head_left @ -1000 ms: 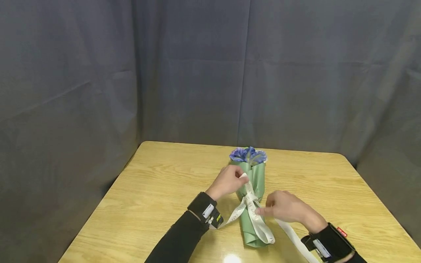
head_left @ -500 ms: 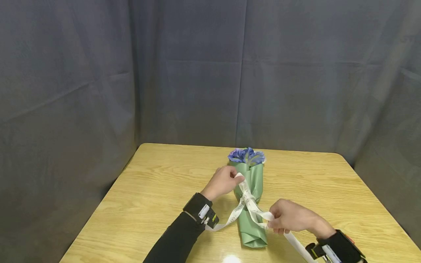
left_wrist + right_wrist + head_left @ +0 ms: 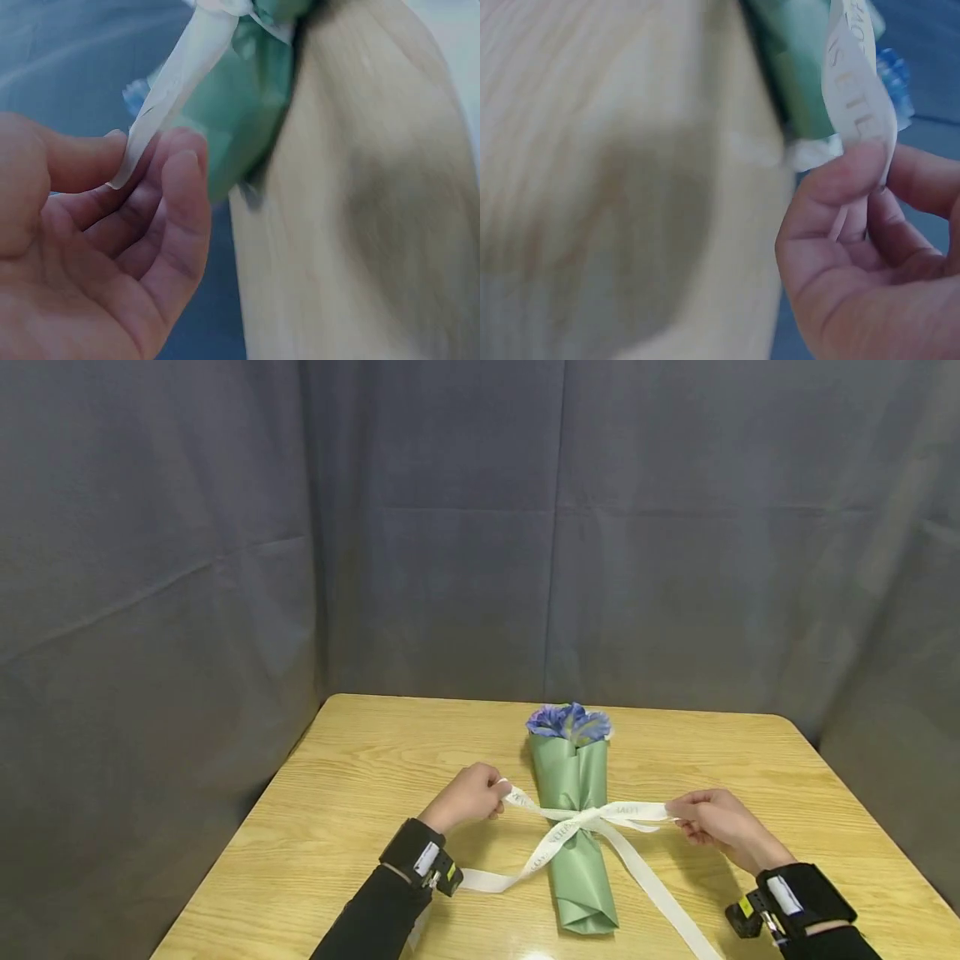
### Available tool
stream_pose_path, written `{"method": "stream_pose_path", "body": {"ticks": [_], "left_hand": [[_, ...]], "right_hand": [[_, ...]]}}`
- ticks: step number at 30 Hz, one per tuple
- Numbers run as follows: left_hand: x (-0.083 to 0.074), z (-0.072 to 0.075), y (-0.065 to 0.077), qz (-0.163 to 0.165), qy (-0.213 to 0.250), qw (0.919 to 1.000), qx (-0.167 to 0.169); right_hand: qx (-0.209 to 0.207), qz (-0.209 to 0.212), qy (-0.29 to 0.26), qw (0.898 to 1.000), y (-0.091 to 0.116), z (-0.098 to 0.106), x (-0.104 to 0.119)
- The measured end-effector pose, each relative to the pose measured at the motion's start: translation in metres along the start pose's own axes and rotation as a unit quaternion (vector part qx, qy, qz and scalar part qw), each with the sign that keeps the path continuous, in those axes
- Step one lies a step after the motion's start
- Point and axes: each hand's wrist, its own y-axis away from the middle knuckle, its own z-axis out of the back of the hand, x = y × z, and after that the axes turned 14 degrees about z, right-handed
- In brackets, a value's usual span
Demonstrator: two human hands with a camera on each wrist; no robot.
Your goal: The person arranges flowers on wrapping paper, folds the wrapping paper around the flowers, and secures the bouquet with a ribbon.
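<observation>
A bouquet of blue-purple flowers (image 3: 570,723) in green wrapping paper (image 3: 583,881) lies on the table. Round its middle runs a white printed ribbon (image 3: 588,818), knotted at the front. My left hand (image 3: 467,795) pinches one ribbon piece between thumb and fingers, left of the knot; the left wrist view shows this ribbon (image 3: 180,75) running up to the knot. To the right, my right hand (image 3: 720,822) pinches a ribbon loop (image 3: 859,97), pulled out sideways. Two long tails hang from the knot, one toward the left wrist and another (image 3: 660,893) toward the front right.
The wooden table (image 3: 390,735) has rounded back corners. Grey curtains (image 3: 435,527) stand behind it and on both sides. Black camera straps (image 3: 806,897) sit on both wrists, with the left tail passing close by the left one.
Both hands have moved apart, left hand leftward and right hand rightward and up. The right hand took hold of its ribbon loop, and the ribbon has drawn out straighter across the bouquet.
</observation>
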Motion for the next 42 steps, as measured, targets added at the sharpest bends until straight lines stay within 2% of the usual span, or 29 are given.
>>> {"method": "stream_pose_path", "body": {"ticks": [5,9,13,17,23,28,32,37,39,42], "left_hand": [[0.029,0.016,0.007,0.029,-0.022,0.9992,0.019],[0.048,0.026,0.013,0.051,-0.008,0.9984,0.022],[0.063,0.029,0.016,0.067,-0.014,0.9977,0.003],[0.073,0.026,0.019,0.08,-0.061,0.9944,-0.032],[0.075,0.024,0.024,0.091,-0.109,0.9866,-0.081],[0.072,0.026,0.025,0.112,-0.117,0.9836,-0.081],[0.07,0.025,0.022,0.125,-0.106,0.9835,-0.078],[0.071,0.023,0.017,0.121,-0.094,0.9854,-0.075],[0.071,0.025,0.015,0.118,-0.077,0.9872,-0.074],[0.069,0.038,0.016,0.136,-0.047,0.9864,-0.079]], "right_hand": [[-0.024,-0.013,0.03,0.999,0.008,0.006,-0.017],[-0.044,-0.028,0.034,0.998,0.012,0.007,-0.023],[-0.06,-0.027,0.041,0.997,0.015,0.005,-0.024],[-0.076,-0.021,0.071,0.994,0.018,0.0,-0.026],[-0.081,-0.017,0.105,0.991,0.023,-0.004,-0.028],[-0.092,-0.028,0.114,0.989,0.021,-0.004,-0.026],[-0.092,-0.025,0.128,0.987,0.019,-0.004,-0.024],[-0.06,-0.021,0.15,0.987,0.017,-0.003,-0.027],[-0.046,-0.019,0.135,0.99,0.016,0.0,-0.027],[-0.024,-0.021,0.084,0.996,0.017,0.009,-0.023]]}}
